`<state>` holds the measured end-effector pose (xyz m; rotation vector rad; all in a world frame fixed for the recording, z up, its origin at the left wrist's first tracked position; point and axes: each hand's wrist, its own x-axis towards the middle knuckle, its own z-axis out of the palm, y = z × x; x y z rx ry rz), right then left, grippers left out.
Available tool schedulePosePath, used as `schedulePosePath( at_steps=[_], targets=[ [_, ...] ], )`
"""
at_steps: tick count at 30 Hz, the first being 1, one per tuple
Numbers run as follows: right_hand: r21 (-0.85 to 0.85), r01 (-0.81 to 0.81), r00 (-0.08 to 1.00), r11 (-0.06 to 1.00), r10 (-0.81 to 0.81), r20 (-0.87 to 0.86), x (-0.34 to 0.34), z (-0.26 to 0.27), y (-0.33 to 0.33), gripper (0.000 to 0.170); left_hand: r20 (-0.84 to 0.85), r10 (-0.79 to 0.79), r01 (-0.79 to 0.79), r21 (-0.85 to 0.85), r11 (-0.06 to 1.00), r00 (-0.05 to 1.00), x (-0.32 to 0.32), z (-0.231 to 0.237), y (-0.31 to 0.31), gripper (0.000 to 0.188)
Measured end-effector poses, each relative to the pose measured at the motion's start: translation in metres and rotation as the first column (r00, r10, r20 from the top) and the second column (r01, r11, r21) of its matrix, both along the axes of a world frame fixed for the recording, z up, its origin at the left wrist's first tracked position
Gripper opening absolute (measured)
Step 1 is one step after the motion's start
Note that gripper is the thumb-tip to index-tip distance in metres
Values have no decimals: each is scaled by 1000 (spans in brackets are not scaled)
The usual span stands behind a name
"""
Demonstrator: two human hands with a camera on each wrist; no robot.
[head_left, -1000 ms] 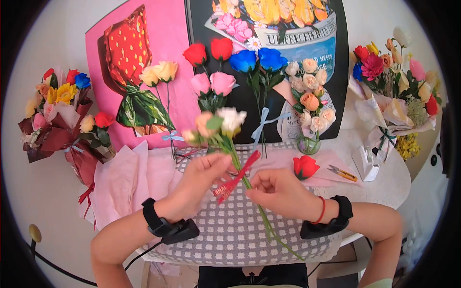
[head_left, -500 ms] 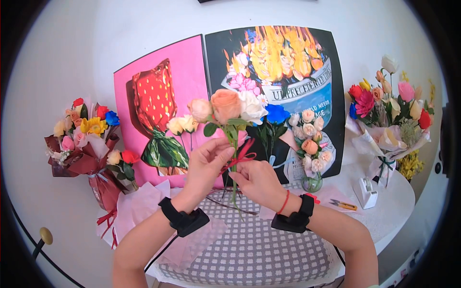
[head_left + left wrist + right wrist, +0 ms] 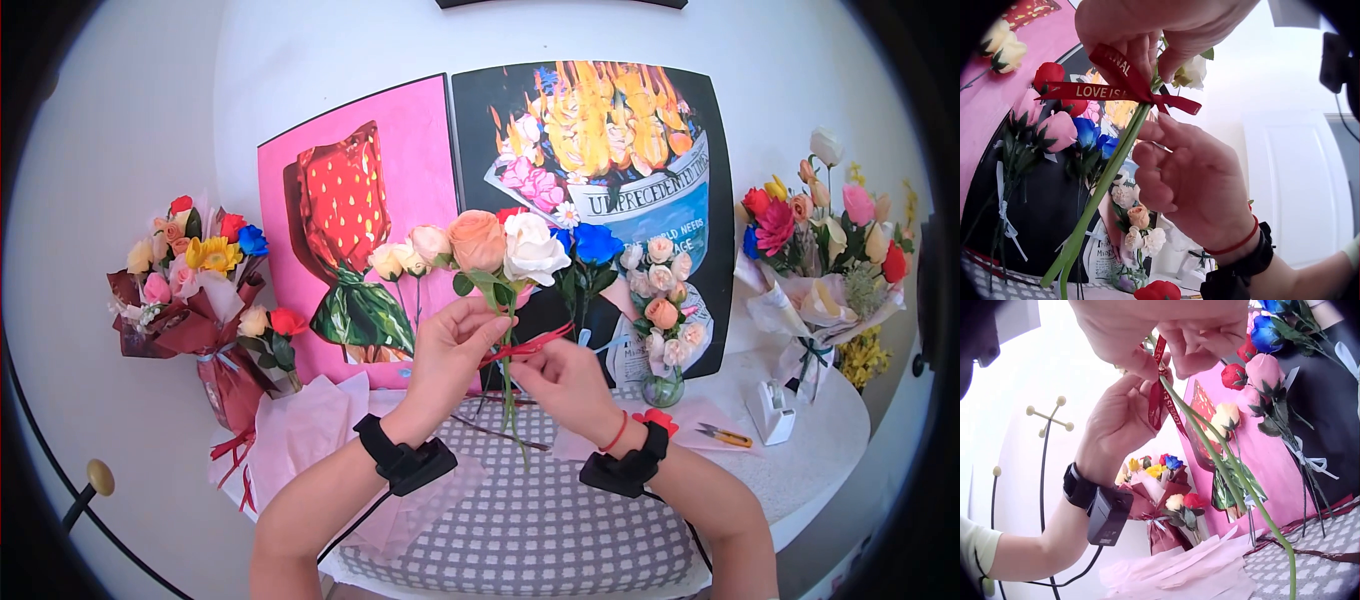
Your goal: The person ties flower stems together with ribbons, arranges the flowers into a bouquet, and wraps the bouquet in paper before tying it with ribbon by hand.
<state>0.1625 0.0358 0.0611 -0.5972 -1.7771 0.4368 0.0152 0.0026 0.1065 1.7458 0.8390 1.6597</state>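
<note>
My left hand [image 3: 455, 350] pinches the stems [image 3: 1097, 194] of a small bunch of artificial roses, held upright above the table. Its heads are a peach rose [image 3: 477, 240], a white rose [image 3: 533, 248] and a pale pink rose [image 3: 430, 242]. A red ribbon [image 3: 1100, 92] with printed lettering crosses the stems just below that hand, its ends sticking out to both sides. My right hand [image 3: 570, 385] is close beneath, thumb and curled forefinger pinching the ribbon at the stems. Below both hands the green stems hang free.
Pink wrapping paper [image 3: 310, 415] lies left on the checked cloth [image 3: 560, 520]. Wrapped bouquets stand at both sides. Two pictures lean behind, with tied roses before them. At right are a glass vase [image 3: 662, 388], orange-handled snips [image 3: 724, 435] and a white tape dispenser [image 3: 772, 412].
The head view has tilted up. The bunch has come from slanted to upright and higher, its roses now facing me. My right hand has moved in closer to the left, near the ribbon.
</note>
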Motion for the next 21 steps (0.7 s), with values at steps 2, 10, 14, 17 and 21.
schedulePosePath(
  at_steps=[2, 10, 14, 17, 21],
  targets=[
    [-22, -34, 992, 999, 31, -119, 6, 5, -1, 14, 0, 10, -10, -1, 1000, 1000, -1, 1, -1, 20],
    [28, -169, 977, 985, 172, -129, 17, 33, 13, 17, -76, 15, -16, -2, 1000, 997, 8, -3, -4, 15],
    [-50, -386, 908, 921, 370, -199, 14, 31, 13, 14, -34, 0, 2, 58, 998, 999, 6, -7, 0, 18],
    [-70, -437, 878, 897, 408, -251, 12, 28, 14, 12, 0, 12, -12, 40, 999, 1000, 5, -9, -1, 19],
    [-128, -476, 863, 870, 434, -260, 12, 33, 5, 12, 109, -68, 58, 89, 994, 992, 4, -12, 1, 19]
  ],
)
